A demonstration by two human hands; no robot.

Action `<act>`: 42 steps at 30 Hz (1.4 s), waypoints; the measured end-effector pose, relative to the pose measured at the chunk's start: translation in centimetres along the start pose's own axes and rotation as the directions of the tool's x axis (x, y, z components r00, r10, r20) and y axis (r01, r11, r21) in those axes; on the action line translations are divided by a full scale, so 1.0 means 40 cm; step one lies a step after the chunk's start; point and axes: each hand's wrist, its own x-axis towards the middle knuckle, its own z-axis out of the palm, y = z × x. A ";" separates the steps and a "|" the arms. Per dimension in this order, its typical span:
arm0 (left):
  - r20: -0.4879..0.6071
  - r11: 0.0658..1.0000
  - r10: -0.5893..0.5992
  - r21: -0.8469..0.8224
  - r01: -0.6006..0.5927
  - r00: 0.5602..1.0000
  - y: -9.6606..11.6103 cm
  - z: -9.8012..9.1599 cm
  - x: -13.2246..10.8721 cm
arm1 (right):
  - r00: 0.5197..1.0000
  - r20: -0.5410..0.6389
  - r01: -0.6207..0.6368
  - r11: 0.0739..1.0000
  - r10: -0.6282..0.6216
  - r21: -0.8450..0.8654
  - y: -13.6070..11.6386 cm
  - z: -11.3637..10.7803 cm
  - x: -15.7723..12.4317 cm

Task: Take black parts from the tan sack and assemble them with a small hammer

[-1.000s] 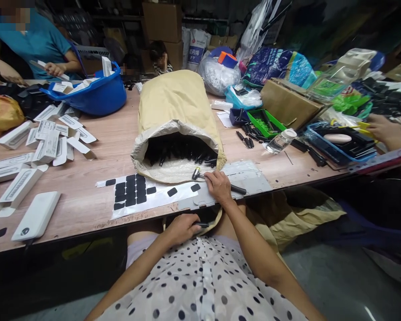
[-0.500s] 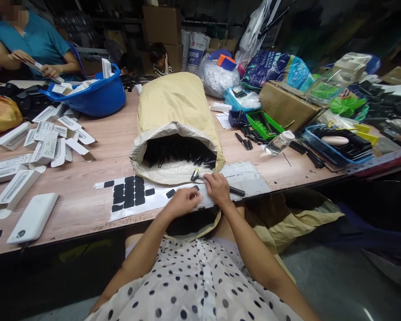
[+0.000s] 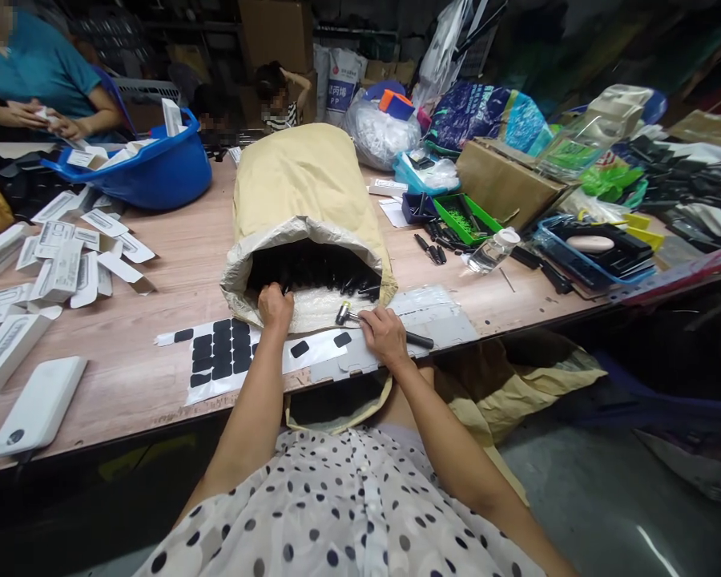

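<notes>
A big tan sack (image 3: 300,188) lies on its side on the wooden table (image 3: 174,264), its mouth facing me and full of small black parts (image 3: 312,276). My left hand (image 3: 275,304) reaches into the sack's mouth with fingers curled among the parts; what it grips is hidden. My right hand (image 3: 384,336) rests at the table's edge, closed round the black handle of a small hammer (image 3: 366,320). Between my hands lies a white sheet with black pads (image 3: 228,357), next to a grey plate (image 3: 420,316).
White cartons (image 3: 66,256) and a white power bank (image 3: 36,405) lie at the left, by a blue basin (image 3: 150,172). A person in teal sits at the far left. Green tray (image 3: 465,216), bottle (image 3: 493,250), blue tray (image 3: 601,252) and bags crowd the right. An open sack (image 3: 336,401) hangs below the table edge.
My left hand rose from my lap, passed over the pad sheet and reached forward into the sack's mouth. The right hand stayed on the hammer.
</notes>
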 end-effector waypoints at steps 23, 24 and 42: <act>0.360 0.885 0.449 -0.306 -0.350 0.818 -0.059 -0.027 -0.234 | 0.999 -0.047 0.015 0.943 0.001 0.332 -0.082 -0.073 -0.031; 0.373 0.889 0.437 -0.317 -0.330 0.818 -0.058 -0.029 -0.233 | 0.999 -0.043 0.026 0.930 -0.011 0.366 -0.094 -0.079 -0.039; 0.424 0.894 0.404 -0.370 -0.252 0.811 -0.051 -0.043 -0.220 | 0.996 -0.052 0.087 0.938 -0.074 0.337 -0.092 -0.092 -0.094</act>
